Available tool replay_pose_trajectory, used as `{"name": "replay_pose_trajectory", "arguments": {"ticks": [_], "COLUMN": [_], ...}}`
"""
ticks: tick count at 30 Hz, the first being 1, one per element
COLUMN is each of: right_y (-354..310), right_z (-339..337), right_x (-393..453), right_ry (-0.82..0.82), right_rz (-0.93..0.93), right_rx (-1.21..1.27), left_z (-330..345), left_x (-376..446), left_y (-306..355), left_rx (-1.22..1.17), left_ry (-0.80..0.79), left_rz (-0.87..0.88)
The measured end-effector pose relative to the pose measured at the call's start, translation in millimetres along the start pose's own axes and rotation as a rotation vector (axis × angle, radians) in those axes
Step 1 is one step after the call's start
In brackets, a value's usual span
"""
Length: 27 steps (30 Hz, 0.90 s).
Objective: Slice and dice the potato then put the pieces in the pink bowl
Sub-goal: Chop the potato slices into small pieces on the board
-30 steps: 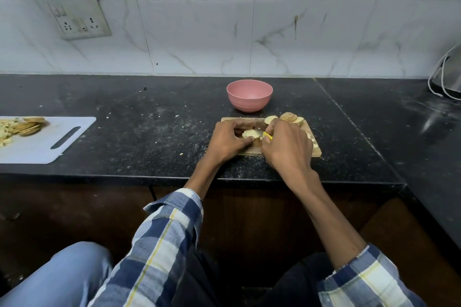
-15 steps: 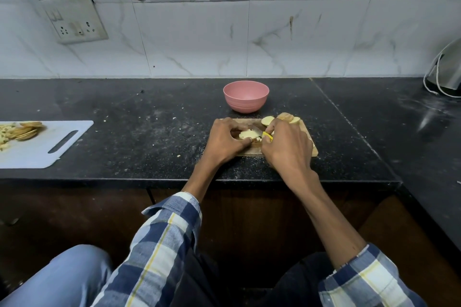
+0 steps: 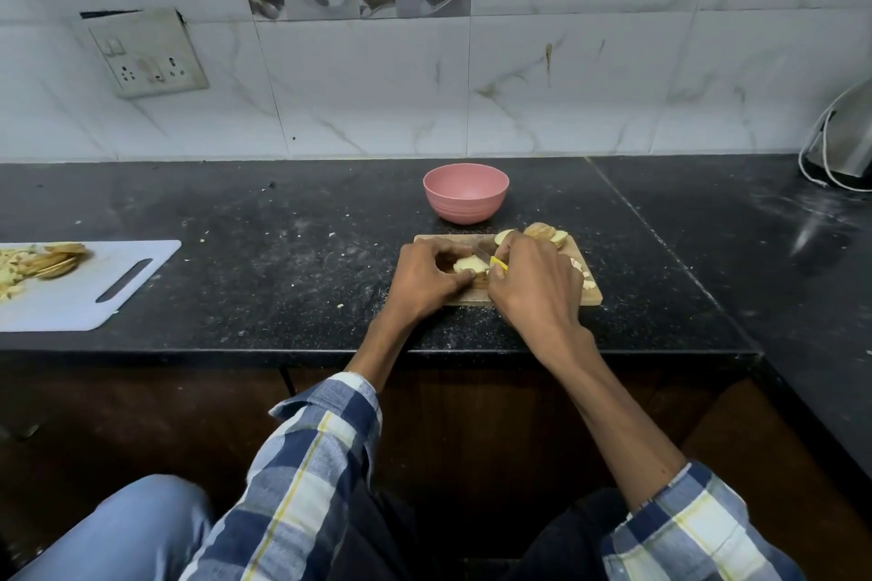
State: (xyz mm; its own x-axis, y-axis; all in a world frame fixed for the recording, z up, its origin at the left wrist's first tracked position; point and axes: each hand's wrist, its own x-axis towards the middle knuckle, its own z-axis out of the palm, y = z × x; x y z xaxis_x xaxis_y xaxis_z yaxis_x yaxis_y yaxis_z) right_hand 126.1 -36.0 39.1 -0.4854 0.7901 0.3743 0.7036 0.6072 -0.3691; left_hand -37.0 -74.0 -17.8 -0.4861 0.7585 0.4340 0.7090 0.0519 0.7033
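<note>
Both hands are over the wooden board (image 3: 592,295) at the front of the black counter (image 3: 283,250). Left hand (image 3: 427,276): fingers curled around a stack of potato slices (image 3: 472,265), pinning it to the board, thumb on the near side. Right hand (image 3: 533,283): fist closed on a knife (image 3: 493,263); only a bit of yellow handle and a short stretch of blade show between the hands. Blade sits at the right edge of the held stack, touching or just beside it; can't tell whether it's in the cut.

More potato on the board: round slices (image 3: 542,232) fanned at the far right corner, small diced pieces (image 3: 582,278) along the right edge, partly hidden by the right hand.

Pink bowl (image 3: 466,198) sits on the counter just behind the board, upright, not touching it. Can't see any pieces inside from this angle.

Far left: white cutting board (image 3: 118,283) with a handle slot, carrying a heap of peels and scraps (image 3: 42,262) at its left end, well apart from the work area. Counter has crumbs scattered on it. Socket plate (image 3: 146,54) on the tiled wall, upper left. Metal appliance with a white cable (image 3: 844,146) at the far right edge. Checked sleeves are rolled up on both arms.
</note>
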Motion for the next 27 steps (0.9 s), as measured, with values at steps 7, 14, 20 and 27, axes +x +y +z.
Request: {"name": "replay_pose_trajectory", "arguments": {"ticks": [7,14,20,27], "right_y": [-7,-11,-13,-9], "right_z": [0,-4,-19,-41], "right_x": [0,-5,-14,-33], "right_ry": [-0.049,-0.083,-0.121,-0.134], "right_rz": [0.002,0.007,0.01,0.023], "right_rx": [-0.034,-0.027,-0.055,-0.102], "left_z": [1,6,6,6], "left_x": [-1,-2,-1,0], "left_y": [1,-2,-3,-5], "left_rx": [0.0,0.029,0.018,0.024], "left_ry": [0.02,0.052,0.05,0.037], "left_rz": [0.021,0.023,0.031,0.028]}}
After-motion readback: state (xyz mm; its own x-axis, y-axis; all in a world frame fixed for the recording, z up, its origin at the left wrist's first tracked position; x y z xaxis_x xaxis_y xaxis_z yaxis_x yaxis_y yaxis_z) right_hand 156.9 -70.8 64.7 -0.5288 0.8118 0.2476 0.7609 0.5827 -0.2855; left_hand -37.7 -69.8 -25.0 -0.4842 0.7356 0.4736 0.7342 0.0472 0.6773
